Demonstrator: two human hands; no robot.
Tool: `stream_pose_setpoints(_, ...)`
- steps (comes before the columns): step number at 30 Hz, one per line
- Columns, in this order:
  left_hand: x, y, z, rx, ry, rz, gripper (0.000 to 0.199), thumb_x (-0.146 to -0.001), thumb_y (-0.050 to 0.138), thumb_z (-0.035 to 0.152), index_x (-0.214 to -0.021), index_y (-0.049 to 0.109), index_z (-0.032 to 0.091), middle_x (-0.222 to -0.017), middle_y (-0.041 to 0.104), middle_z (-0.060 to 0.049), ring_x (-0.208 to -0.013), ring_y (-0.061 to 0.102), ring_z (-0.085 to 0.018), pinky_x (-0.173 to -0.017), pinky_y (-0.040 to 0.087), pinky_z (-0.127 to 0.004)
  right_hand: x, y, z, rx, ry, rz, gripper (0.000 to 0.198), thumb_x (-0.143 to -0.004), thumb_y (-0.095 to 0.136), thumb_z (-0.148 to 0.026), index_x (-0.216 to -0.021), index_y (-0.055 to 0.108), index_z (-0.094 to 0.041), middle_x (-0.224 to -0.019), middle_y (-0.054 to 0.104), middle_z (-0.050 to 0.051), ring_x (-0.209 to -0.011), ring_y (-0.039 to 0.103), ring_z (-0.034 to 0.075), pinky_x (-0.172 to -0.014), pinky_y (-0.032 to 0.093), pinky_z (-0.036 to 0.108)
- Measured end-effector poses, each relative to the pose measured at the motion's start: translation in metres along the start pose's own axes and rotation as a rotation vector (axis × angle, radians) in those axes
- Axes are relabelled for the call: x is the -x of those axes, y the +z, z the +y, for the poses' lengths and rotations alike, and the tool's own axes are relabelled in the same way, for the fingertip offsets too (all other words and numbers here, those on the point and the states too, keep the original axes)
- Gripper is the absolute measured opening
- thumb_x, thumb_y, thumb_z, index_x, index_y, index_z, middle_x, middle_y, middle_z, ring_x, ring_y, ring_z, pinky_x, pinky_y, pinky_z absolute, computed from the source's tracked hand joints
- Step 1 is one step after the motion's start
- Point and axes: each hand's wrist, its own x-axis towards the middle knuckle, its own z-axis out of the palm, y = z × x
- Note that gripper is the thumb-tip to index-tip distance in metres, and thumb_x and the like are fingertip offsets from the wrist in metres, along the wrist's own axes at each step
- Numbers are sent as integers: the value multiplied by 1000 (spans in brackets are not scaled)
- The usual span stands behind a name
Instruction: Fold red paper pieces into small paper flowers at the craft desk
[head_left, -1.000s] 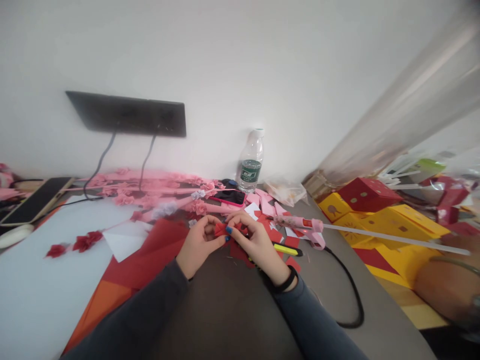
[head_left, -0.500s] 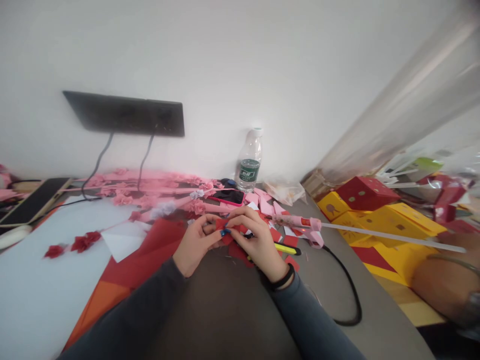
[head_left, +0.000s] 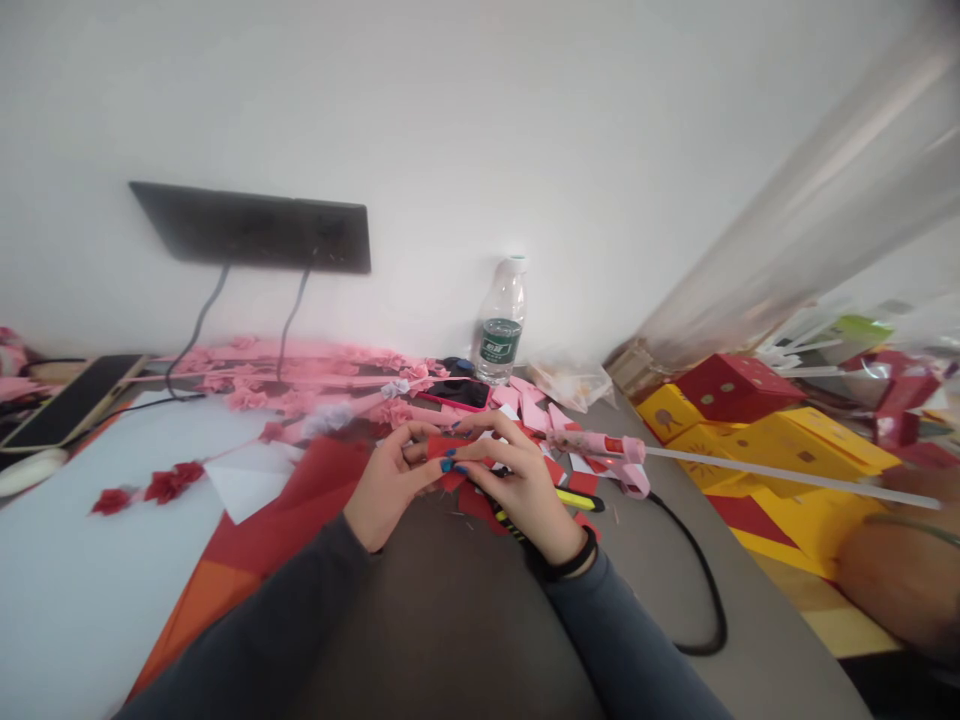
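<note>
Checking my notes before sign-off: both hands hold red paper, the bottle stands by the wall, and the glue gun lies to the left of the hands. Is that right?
Not quite: the glue gun lies to the right of the hands, as the head view shows. Left hand and right hand do hold red paper, and the bottle stands by the wall.

1. A plain off-white wall (head_left: pixel 600 150) rises behind the far edge of a gray table (head_left: pixel 465 630).
2. Above that edge's left part, the wall bears 1 dark panel (head_left: pixel 255 228) with 2 hanging gray cords (head_left: pixel 213 298).
3. Pale wood (head_left: pixel 832 620) shows beyond the right edge.
4. A glossy, pale band (head_left: pixel 810 180) slants upward past the far right corner.
5. The light is soft.
</note>
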Motion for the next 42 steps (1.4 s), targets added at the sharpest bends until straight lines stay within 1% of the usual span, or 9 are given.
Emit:
stream_pose_setpoints(4, -1, -2, -1, -104, 110, 49, 36, -65, 85, 21, -89, 58, 18, -81, 74, -1, -71, 67, -13, -64, 51, -22, 1, 7, 1, -141, 178, 74, 12, -90, 63, -27, -101, 63, -23, -103, 64, 8, -93, 62, 21, -83, 50, 36)
stream_pose_setpoints(7, -1, -4, -1, -216, 187, 58, 28, -66, 82, 19, -86, 62, 17, -83, 72, -2, -78, 67, -16, -71, 52, -24, 2, 10, 4, -154, 267, 49, 11, -89, 64, -31, -93, 61, -21, -90, 63, 5, -83, 60, 20, -76, 49, 33)
stream_pose_setpoints(11, -2, -5, -1, -301, 209, 61, 23, -67, 81, 23, -84, 67, 17, -83, 70, -2, -81, 66, -18, -76, 52, -27, 1, 8, 4, -163, 247, 51, 19, -88, 64, -33, -75, 57, -21, -82, 62, 4, -80, 59, 20, -74, 47, 33)
stream_pose_setpoints(17, -3, -6, 0, -363, 168, 1, 19, -69, 80, 29, -80, 71, 15, -81, 70, -3, -79, 63, -18, -76, 51, -28, 0, 4, 3, -168, 261, -16, 15, -90, 62, -33, -82, 62, -20, -84, 63, 5, -81, 59, 21, -76, 47, 34)
stream_pose_setpoints(21, -2, -5, 0, -379, 187, -31, 19, -73, 77, 30, -74, 65, 16, -74, 62, 1, -73, 59, -15, -71, 48, -25, 1, 6, 3, -166, 269, 0, 9, -89, 62, -27, -83, 62, -20, -83, 63, 5, -79, 59, 20, -73, 47, 32)
stream_pose_setpoints(26, -2, -4, -5, -265, 216, -12, 19, -79, 71, 30, -76, 57, 18, -76, 54, 3, -70, 54, -12, -70, 48, -24, 2, 9, -4, 26, 113, 182, 6, -88, 62, -17, -91, 63, -22, -88, 62, 5, -82, 59, 20, -75, 47, 35)
stream_pose_setpoints(31, -2, -5, -6, -272, 270, 16, 18, -79, 71, 26, -73, 56, 17, -71, 50, 4, -68, 49, -11, -66, 43, -21, 5, 8, -6, 233, -3, 188, 13, -87, 66, -16, -94, 71, -26, -99, 65, 7, -91, 60, 23, -81, 46, 41)
stream_pose_setpoints(37, -2, -7, -6, -321, 311, -12, 9, -80, 67, 20, -77, 60, 17, -75, 54, 3, -71, 52, -12, -68, 44, -22, 6, 11, -2, 265, -19, 188, 13, -87, 67, -18, -96, 73, -26, -101, 68, 7, -90, 61, 23, -80, 47, 41)
stream_pose_setpoints(42, -2, -8, -5, -334, 337, -23, 5, -80, 67, 19, -84, 65, 18, -82, 62, 1, -76, 58, -14, -72, 48, -25, 4, 11, -2, 112, 49, 172, 10, -87, 67, -18, -93, 74, -24, -93, 71, 6, -89, 65, 22, -81, 50, 39)
